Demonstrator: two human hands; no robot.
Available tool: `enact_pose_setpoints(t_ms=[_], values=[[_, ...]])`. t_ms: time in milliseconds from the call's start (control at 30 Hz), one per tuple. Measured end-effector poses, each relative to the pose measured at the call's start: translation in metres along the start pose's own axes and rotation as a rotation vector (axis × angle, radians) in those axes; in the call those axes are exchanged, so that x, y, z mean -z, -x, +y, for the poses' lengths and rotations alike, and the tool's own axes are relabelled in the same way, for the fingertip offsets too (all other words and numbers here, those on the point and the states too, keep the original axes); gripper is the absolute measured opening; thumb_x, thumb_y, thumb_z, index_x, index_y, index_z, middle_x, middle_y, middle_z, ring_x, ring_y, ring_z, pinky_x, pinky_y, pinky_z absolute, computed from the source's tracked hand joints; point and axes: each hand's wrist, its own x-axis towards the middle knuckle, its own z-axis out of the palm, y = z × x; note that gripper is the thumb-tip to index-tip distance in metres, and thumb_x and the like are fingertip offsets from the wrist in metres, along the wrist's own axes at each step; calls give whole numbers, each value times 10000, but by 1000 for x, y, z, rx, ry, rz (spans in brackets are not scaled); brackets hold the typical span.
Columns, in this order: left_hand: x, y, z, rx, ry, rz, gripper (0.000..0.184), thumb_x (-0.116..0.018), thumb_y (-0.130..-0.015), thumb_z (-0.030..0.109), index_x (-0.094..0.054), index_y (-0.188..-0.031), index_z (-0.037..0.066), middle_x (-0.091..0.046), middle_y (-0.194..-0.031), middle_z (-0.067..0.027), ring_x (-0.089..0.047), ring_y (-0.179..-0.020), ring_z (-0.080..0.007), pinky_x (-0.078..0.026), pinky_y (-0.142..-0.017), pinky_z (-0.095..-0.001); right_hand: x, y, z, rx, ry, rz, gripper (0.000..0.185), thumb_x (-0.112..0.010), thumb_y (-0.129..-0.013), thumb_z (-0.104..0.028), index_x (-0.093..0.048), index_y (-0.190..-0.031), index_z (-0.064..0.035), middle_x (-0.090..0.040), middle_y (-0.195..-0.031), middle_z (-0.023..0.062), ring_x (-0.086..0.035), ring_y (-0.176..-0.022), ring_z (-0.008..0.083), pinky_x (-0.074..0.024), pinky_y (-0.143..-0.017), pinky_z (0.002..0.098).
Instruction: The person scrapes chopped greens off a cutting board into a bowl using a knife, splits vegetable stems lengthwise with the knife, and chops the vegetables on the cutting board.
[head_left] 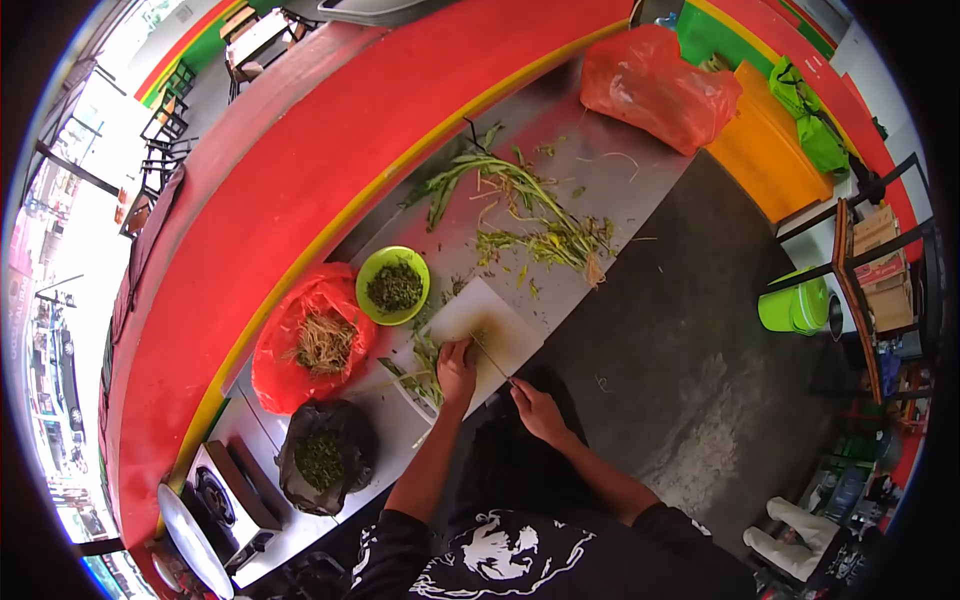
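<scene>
My left hand (457, 372) is closed on green herbs (427, 366) at the left part of a white cutting board (508, 318). A knife (490, 357) is in my right hand (535, 408), its blade lying over the board close to my left fingers. Beyond the board stands a lime green bowl (421, 267) of chopped leaves. Left of it, a red plastic bag (275, 362) holds dry stalks. Nearer to me, a black bag (360, 440) contains chopped greens. Long leafy stems (520, 190) lie loose on the metal table, past the board.
A tied red bag (655, 85) rests at the far end of the metal table (640, 190). Along its far side runs a red wall (240, 220). At the lower left is a gas stove (232, 500); a green bucket (795, 308) stands on the right.
</scene>
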Motion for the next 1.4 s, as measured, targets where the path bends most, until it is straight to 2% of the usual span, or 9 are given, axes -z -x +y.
enact_pose_setpoints(t_ms=[133,200,333,567,633,700,1167,1333,1400], values=[[1,6,8,43,-39,21,257,-630,-811,-12,-656,-1060,45,-631,-995,-162,-615,-922,-384,-495,-804,-462,14,-15,5,-53,105,-109,327,-523,-1007,-309,-622,-1226,-87,-681,-841,211,-670,-787,396,-521,-662,465],[1,5,9,46,-76,23,247,-613,-815,-27,-653,-1054,21,-630,-987,-170,-614,-918,-388,-495,-798,-455,15,-22,12,65,102,-37,320,-525,-1004,-309,-629,-1223,-100,-681,-816,202,-669,-764,392,-518,-649,467],[-3,4,8,48,-108,-23,340,-621,-827,-4,-659,-1156,73,-625,-1044,-153,-605,-971,-371,-491,-834,-454,31,-34,5,-37,59,-118,327,-533,-1000,-306,-629,-1223,-87,-682,-818,197,-670,-791,387,-511,-654,464],[-4,4,9,115,-138,-70,378,-618,-838,18,-659,-1204,102,-617,-1033,-147,-600,-987,-355,-493,-853,-442,45,-55,19,102,5,-129,351,-540,-1000,-307,-625,-1219,-46,-680,-830,210,-686,-797,364,-514,-664,425],[-6,6,8,83,-112,5,323,-622,-843,34,-661,-1160,79,-621,-994,-145,-604,-965,-357,-500,-837,-446,52,-62,19,64,-8,-175,376,-544,-1000,-318,-619,-1224,-25,-685,-875,221,-694,-840,365,-522,-691,408],[-9,6,5,282,-27,-28,255,-633,-843,46,-658,-1096,56,-629,-980,-147,-608,-947,-362,-506,-815,-454,55,-65,17,97,0,-189,384,-544,-1001,-320,-616,-1225,-17,-684,-886,224,-693,-850,367,-521,-695,406],[-9,7,3,248,104,73,162,-670,-838,42,-700,-996,23,-663,-910,-152,-660,-806,-320,-531,-700,-392,54,-52,6,49,74,-305,360,-534,-997,-328,-639,-1200,-49,-685,-961,234,-655,-900,411,-535,-733,449],[-10,8,2,244,114,78,160,-670,-832,28,-699,-989,15,-667,-921,-149,-659,-803,-313,-528,-698,-381,46,-50,11,103,138,-242,317,-544,-987,-308,-654,-1168,-72,-683,-859,229,-654,-811,432,-542,-700,480],[-11,8,2,142,39,126,172,-686,-829,8,-705,-1000,13,-666,-901,-138,-680,-758,-263,-544,-674,-335,45,-50,9,128,166,-233,308,-547,-986,-302,-658,-1159,-72,-677,-824,230,-649,-773,438,-534,-679,491]])
